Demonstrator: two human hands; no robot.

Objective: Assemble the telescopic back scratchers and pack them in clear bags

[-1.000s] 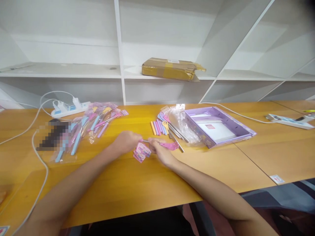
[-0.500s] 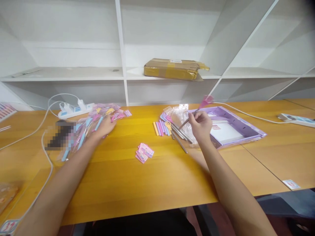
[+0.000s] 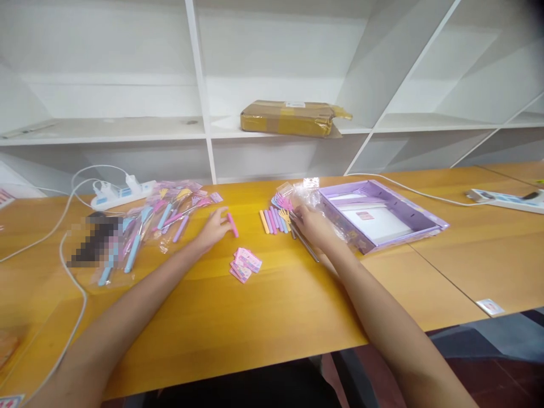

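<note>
My left hand (image 3: 216, 228) is over the table with a pink handle tube (image 3: 232, 225) at its fingertips, between thumb and fingers. My right hand (image 3: 313, 225) is closed around a back scratcher's metal rod, over a bundle of metal rods (image 3: 306, 245); its fingertips are partly hidden. Just left of it lie hand-shaped scratcher heads, including a pink head (image 3: 284, 202) and a yellow head (image 3: 285, 216). A row of pastel handle tubes (image 3: 273, 221) lies beside them. Pink printed cards (image 3: 245, 264) form a small stack nearer the front edge.
Bagged back scratchers (image 3: 135, 243) are piled at left beside a power strip (image 3: 121, 194). A purple box (image 3: 378, 218) stands at right, with clear plastic bags (image 3: 309, 195) next to it. A taped carton (image 3: 289, 118) sits on the shelf. Another power strip (image 3: 505, 201) is far right.
My left hand has left the bagged pile and moved right with a pink tube. My right hand has lowered the pink-headed back scratcher leftward onto the rods. The view has shifted slightly.
</note>
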